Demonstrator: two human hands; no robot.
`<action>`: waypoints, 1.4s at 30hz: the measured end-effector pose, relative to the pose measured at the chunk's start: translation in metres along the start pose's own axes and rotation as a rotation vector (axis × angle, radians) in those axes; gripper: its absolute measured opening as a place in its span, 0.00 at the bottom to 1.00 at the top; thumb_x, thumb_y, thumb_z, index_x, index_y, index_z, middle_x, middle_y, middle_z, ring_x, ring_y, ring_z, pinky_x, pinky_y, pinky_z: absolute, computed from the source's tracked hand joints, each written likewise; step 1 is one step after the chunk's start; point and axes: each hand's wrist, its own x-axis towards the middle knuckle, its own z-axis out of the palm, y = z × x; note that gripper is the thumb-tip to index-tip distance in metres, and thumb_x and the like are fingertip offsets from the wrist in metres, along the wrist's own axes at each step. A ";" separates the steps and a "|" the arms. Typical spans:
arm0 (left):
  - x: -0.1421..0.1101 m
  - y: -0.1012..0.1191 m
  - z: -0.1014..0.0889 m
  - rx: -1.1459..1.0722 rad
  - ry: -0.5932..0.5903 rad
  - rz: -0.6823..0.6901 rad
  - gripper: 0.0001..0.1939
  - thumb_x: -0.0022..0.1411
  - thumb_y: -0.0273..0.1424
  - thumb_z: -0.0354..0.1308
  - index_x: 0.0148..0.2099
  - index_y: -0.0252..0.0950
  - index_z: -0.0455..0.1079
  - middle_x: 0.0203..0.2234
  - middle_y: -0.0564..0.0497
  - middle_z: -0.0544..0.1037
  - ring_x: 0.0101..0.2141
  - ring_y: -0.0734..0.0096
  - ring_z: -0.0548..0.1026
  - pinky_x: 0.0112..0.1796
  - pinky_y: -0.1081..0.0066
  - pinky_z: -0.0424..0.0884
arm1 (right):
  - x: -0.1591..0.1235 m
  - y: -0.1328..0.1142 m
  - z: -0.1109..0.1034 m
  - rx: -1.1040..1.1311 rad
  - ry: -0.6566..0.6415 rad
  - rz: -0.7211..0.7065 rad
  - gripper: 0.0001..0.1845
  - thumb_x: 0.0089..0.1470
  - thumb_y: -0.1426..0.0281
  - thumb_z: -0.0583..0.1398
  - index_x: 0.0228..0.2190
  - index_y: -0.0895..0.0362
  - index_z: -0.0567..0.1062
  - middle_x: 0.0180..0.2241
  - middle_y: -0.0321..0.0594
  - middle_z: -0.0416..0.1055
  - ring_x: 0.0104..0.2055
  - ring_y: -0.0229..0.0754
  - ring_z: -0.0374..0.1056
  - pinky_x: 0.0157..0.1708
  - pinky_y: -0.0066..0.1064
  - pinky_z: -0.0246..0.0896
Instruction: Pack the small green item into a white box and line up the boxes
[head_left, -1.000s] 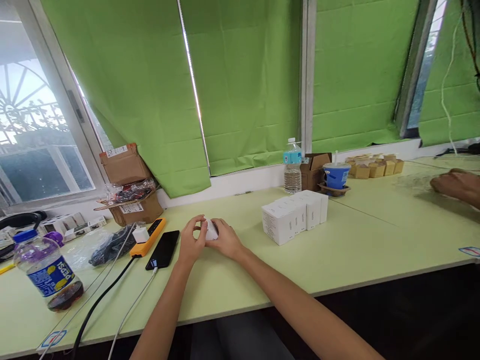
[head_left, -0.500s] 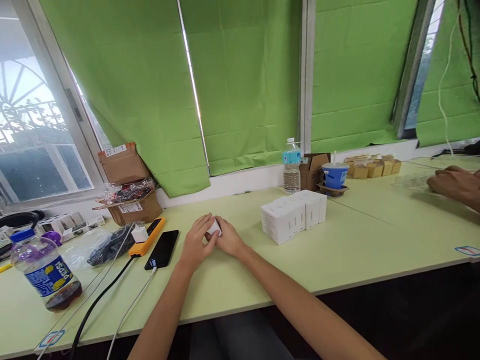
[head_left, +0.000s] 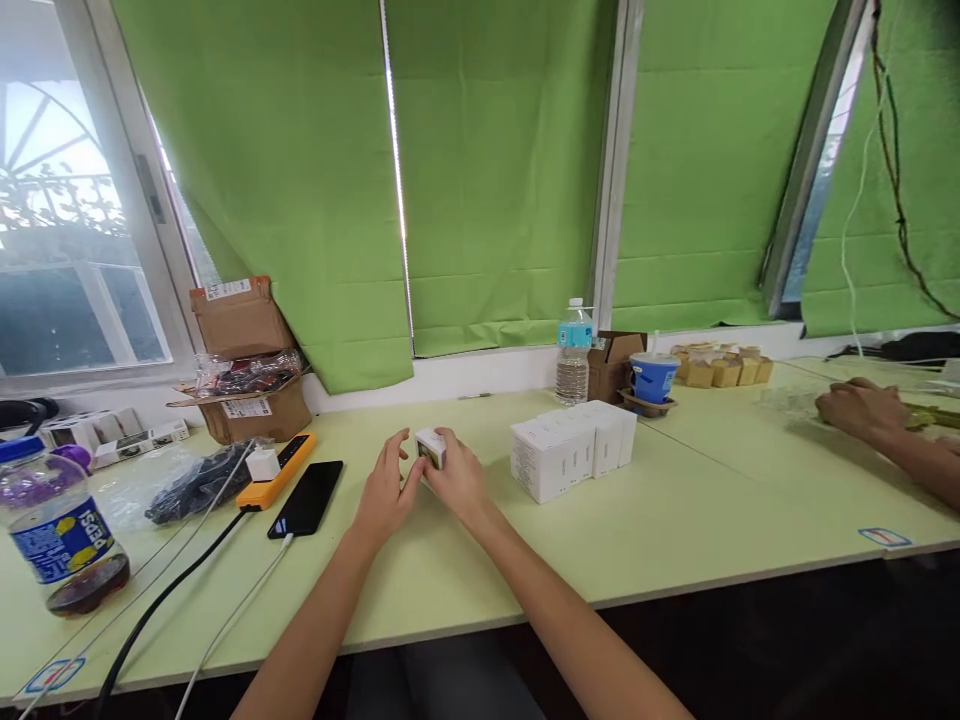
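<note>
A small white box [head_left: 430, 441] with a dark picture on its near face is held up over the table, in front of me. My right hand [head_left: 457, 478] is closed around it from the right side. My left hand [head_left: 385, 488] is beside the box on the left, fingers apart and curved, its thumb pointing at the box's lower edge; whether the thumb touches it I cannot tell. To the right of my hands stands a row of several similar white boxes [head_left: 570, 452], packed side by side.
On the left lie a black phone [head_left: 306, 498] on a cable, an orange power strip [head_left: 277, 472] and a Pepsi bottle [head_left: 64, 535]. Behind the white boxes stand a water bottle [head_left: 574, 352] and a blue cup [head_left: 652, 378]. Another person's hand [head_left: 862, 408] rests at the far right.
My left hand has come off the white box and its fingers have spread. The box is now more upright in my right hand, showing its picture side. The camera view has shifted slightly right.
</note>
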 end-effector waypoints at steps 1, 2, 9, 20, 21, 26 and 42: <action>-0.001 0.000 0.000 -0.007 -0.013 -0.013 0.26 0.74 0.42 0.47 0.69 0.44 0.48 0.60 0.47 0.64 0.48 0.71 0.70 0.41 0.69 0.72 | -0.007 0.000 -0.004 -0.032 0.002 -0.015 0.25 0.59 0.65 0.57 0.57 0.54 0.65 0.48 0.43 0.73 0.45 0.46 0.70 0.38 0.31 0.54; -0.001 0.001 0.000 -0.012 -0.025 -0.022 0.25 0.74 0.43 0.47 0.68 0.45 0.48 0.60 0.48 0.64 0.48 0.71 0.70 0.41 0.69 0.71 | -0.015 0.001 -0.009 -0.067 0.010 -0.024 0.25 0.59 0.65 0.57 0.57 0.54 0.65 0.48 0.44 0.72 0.45 0.46 0.70 0.37 0.32 0.54; -0.002 0.006 0.002 -0.009 -0.084 -0.068 0.26 0.74 0.45 0.45 0.68 0.44 0.48 0.58 0.46 0.66 0.41 0.71 0.73 0.43 0.65 0.70 | -0.076 0.038 -0.044 -0.262 0.231 -0.035 0.25 0.64 0.64 0.54 0.61 0.50 0.60 0.51 0.42 0.70 0.48 0.49 0.69 0.42 0.39 0.59; -0.004 0.006 0.000 -0.009 -0.185 -0.120 0.29 0.73 0.48 0.43 0.68 0.39 0.50 0.58 0.41 0.65 0.37 0.70 0.72 0.46 0.60 0.69 | -0.071 0.074 -0.066 -0.376 0.341 0.055 0.41 0.61 0.58 0.56 0.68 0.52 0.46 0.50 0.51 0.68 0.49 0.57 0.67 0.38 0.41 0.60; -0.004 0.006 -0.001 -0.010 -0.197 -0.124 0.29 0.73 0.48 0.42 0.68 0.39 0.50 0.58 0.41 0.65 0.38 0.70 0.72 0.46 0.59 0.69 | -0.069 0.076 -0.067 -0.399 0.366 0.057 0.42 0.60 0.57 0.56 0.69 0.53 0.45 0.49 0.51 0.68 0.49 0.57 0.67 0.37 0.40 0.59; -0.005 0.009 -0.002 -0.017 -0.258 -0.156 0.29 0.73 0.51 0.40 0.68 0.43 0.49 0.60 0.45 0.63 0.39 0.69 0.71 0.45 0.61 0.70 | -0.062 0.086 -0.074 -0.504 0.371 0.060 0.42 0.61 0.57 0.56 0.69 0.53 0.45 0.47 0.52 0.65 0.45 0.55 0.65 0.33 0.39 0.57; -0.008 0.003 -0.003 -0.054 -0.287 -0.180 0.31 0.72 0.52 0.43 0.70 0.50 0.41 0.60 0.48 0.62 0.43 0.71 0.70 0.51 0.60 0.68 | -0.063 0.117 -0.126 -0.563 0.475 -0.552 0.27 0.59 0.56 0.59 0.57 0.54 0.70 0.61 0.50 0.60 0.63 0.54 0.56 0.65 0.53 0.41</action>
